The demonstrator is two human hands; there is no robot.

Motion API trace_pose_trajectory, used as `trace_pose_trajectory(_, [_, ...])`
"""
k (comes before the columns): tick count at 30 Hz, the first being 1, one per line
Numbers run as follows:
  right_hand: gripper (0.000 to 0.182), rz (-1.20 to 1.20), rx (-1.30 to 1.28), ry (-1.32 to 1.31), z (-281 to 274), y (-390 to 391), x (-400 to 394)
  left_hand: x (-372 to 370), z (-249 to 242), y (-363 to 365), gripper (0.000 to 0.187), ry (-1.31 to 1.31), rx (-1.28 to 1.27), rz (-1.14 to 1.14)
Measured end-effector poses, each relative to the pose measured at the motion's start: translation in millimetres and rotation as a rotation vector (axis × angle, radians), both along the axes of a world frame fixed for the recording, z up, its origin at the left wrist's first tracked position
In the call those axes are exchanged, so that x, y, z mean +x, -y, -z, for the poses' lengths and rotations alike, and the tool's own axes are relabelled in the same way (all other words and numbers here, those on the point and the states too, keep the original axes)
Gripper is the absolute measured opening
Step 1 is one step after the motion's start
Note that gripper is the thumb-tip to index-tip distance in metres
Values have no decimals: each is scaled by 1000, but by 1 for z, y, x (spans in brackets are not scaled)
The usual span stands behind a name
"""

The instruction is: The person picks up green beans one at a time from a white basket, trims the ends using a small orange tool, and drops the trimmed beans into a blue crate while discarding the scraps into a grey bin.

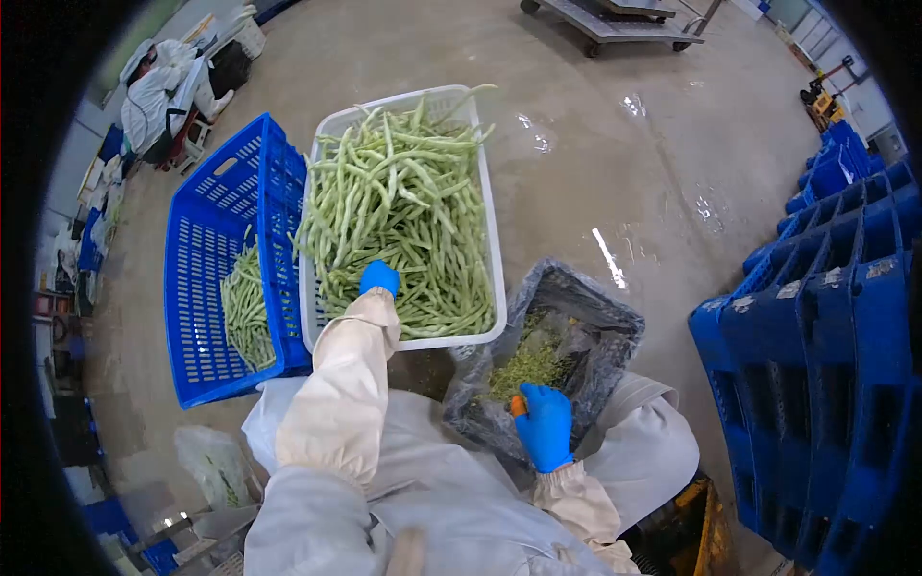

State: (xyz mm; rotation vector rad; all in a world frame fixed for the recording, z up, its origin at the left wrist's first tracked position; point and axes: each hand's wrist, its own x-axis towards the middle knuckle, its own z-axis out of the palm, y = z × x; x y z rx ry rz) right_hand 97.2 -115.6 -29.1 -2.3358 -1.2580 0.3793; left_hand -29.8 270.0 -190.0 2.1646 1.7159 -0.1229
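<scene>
My left hand, in a blue glove, reaches into the heap of long green beans in a white crate. Its fingers are hidden behind the back of the hand and among the pods. My right hand, gloved in blue too, is closed around a small orange-handled tool; its working end cannot be made out. That hand is over the near edge of a bin lined with a dark plastic bag. Green trimmings lie inside the bag.
A blue slatted crate with some beans stands tilted left of the white one. Blue pallets are stacked at right. A flat cart stands on the wet floor ahead. Another person bends at far left.
</scene>
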Motion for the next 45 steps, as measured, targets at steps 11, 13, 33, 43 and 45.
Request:
trace_pose_trajectory(11, [28,212,423,-505,-12,5,-10,-78,-205,90,15,189,373,376])
trace_pose_trajectory(13, [26,314,548,-749,-12,-2,-13,-81,-241,139,13,464,174,341])
trace_pose_trajectory(33, [21,37,664,-1280,-32,21,-14,-77,-228,268,23,476,204,661])
trace_pose_trajectory(43, [24,-61,603,-1361,-40,27,-12,-39,-244,270,24,486,395,845])
trace_pose_trajectory(45, [23,-65,571,-1357,-36,26,-14,-39,-247,269,24,450,431,875])
